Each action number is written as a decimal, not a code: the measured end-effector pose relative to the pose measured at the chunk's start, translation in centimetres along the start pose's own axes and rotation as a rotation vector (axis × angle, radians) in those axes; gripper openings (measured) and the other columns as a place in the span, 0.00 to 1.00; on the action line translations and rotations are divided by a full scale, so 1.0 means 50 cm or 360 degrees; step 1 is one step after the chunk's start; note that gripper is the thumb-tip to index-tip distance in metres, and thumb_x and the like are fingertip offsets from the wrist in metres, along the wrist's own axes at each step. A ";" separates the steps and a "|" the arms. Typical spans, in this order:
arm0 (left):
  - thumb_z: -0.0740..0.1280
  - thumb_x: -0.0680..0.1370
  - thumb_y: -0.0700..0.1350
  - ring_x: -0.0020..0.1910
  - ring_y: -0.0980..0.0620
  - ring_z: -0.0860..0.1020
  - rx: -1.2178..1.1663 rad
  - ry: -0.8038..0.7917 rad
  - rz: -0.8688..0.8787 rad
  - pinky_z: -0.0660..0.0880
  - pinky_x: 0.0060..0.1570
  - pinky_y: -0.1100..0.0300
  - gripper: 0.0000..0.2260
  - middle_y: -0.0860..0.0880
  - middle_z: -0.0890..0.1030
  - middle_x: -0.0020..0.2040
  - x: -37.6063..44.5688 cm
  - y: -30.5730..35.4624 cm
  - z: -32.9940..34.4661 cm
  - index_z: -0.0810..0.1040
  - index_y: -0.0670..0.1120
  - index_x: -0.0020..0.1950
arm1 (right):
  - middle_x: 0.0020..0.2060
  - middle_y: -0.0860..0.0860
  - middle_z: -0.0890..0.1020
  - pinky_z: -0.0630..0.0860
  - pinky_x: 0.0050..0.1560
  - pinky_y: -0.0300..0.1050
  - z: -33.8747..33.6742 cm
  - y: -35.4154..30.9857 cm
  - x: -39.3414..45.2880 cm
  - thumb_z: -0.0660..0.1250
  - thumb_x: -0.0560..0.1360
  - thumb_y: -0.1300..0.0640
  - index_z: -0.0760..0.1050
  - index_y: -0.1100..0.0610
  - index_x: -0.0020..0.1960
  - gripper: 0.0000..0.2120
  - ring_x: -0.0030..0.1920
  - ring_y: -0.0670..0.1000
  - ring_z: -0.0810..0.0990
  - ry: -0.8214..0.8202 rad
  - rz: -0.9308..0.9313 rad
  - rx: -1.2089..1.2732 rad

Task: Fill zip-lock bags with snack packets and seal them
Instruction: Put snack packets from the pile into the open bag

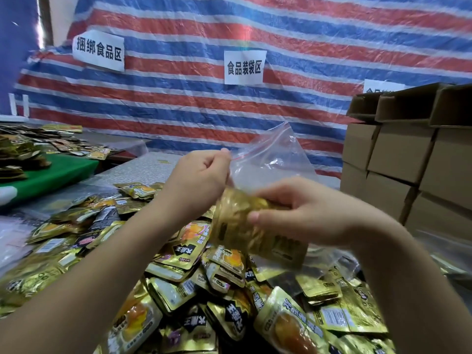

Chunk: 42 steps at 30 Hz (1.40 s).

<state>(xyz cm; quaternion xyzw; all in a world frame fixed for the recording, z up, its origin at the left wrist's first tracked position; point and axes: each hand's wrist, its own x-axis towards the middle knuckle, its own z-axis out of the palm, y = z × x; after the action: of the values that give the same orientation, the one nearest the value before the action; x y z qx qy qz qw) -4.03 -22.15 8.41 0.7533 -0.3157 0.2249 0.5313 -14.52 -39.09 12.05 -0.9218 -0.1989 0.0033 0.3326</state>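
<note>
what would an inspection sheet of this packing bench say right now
surface: grey table, mostly buried under packets
job's things: clear zip-lock bag held up, mouth open; gold packets bunched at its lower part; loose packet pile below
clutter: green board with more packets at left
grippers: left hand pinches the bag's red-striped edge; right hand grips the bunched packets
cables: nothing seen
surroundings: striped tarp with paper signs; stacked cartons at right
</note>
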 end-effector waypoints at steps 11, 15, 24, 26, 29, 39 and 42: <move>0.52 0.82 0.54 0.25 0.53 0.67 0.0376 -0.0070 0.0791 0.59 0.26 0.62 0.25 0.52 0.65 0.22 -0.030 0.020 0.018 0.68 0.43 0.28 | 0.53 0.57 0.82 0.80 0.52 0.58 -0.066 0.035 0.004 0.61 0.80 0.62 0.73 0.64 0.63 0.13 0.53 0.55 0.82 0.1027 -0.0872 0.1326; 0.54 0.82 0.54 0.24 0.59 0.62 0.0471 -0.0119 0.0972 0.60 0.25 0.59 0.21 0.56 0.62 0.25 -0.038 0.037 0.024 0.64 0.50 0.30 | 0.50 0.56 0.80 0.79 0.54 0.54 -0.068 0.021 0.002 0.56 0.82 0.64 0.71 0.62 0.59 0.09 0.50 0.52 0.81 0.1110 -0.1088 0.1495; 0.60 0.78 0.59 0.25 0.50 0.69 0.0591 -0.0263 0.1145 0.65 0.24 0.57 0.24 0.51 0.71 0.30 -0.050 0.044 0.026 0.73 0.42 0.33 | 0.48 0.50 0.85 0.81 0.51 0.49 -0.057 0.038 0.003 0.68 0.76 0.61 0.77 0.55 0.55 0.09 0.51 0.52 0.84 0.1123 -0.0855 0.0595; 0.62 0.78 0.59 0.26 0.50 0.68 0.0582 -0.0262 0.1139 0.65 0.25 0.57 0.23 0.50 0.71 0.30 -0.046 0.039 0.022 0.73 0.41 0.33 | 0.47 0.45 0.85 0.80 0.53 0.44 -0.065 0.047 -0.005 0.69 0.75 0.61 0.80 0.49 0.53 0.10 0.51 0.48 0.84 0.1043 -0.0765 0.0216; 0.62 0.78 0.58 0.27 0.49 0.71 0.0526 -0.0222 0.1111 0.68 0.27 0.54 0.25 0.48 0.73 0.29 -0.040 0.032 0.019 0.74 0.39 0.32 | 0.48 0.44 0.85 0.78 0.56 0.41 -0.079 0.060 -0.022 0.70 0.76 0.61 0.81 0.49 0.53 0.10 0.53 0.45 0.83 0.0814 -0.0581 -0.0109; 0.58 0.81 0.52 0.28 0.54 0.62 0.0441 -0.0130 0.1070 0.56 0.29 0.63 0.22 0.54 0.62 0.27 -0.029 0.034 0.011 0.68 0.43 0.30 | 0.47 0.46 0.85 0.79 0.56 0.62 -0.083 0.064 -0.040 0.68 0.79 0.59 0.81 0.46 0.54 0.09 0.51 0.50 0.84 0.0376 -0.0189 -0.0295; 0.59 0.81 0.50 0.27 0.54 0.65 0.0517 -0.0127 0.1075 0.63 0.29 0.58 0.20 0.52 0.68 0.27 -0.030 0.030 0.014 0.72 0.41 0.33 | 0.43 0.42 0.84 0.81 0.48 0.50 -0.081 0.062 -0.040 0.70 0.78 0.58 0.81 0.44 0.51 0.09 0.43 0.43 0.83 0.0335 -0.0147 -0.0489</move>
<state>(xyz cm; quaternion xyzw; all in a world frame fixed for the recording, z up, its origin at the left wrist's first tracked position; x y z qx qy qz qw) -6.14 -22.80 8.18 0.6894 -0.5270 0.4050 0.2880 -14.68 -44.47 13.03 -0.9469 -0.2033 -0.1387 0.2067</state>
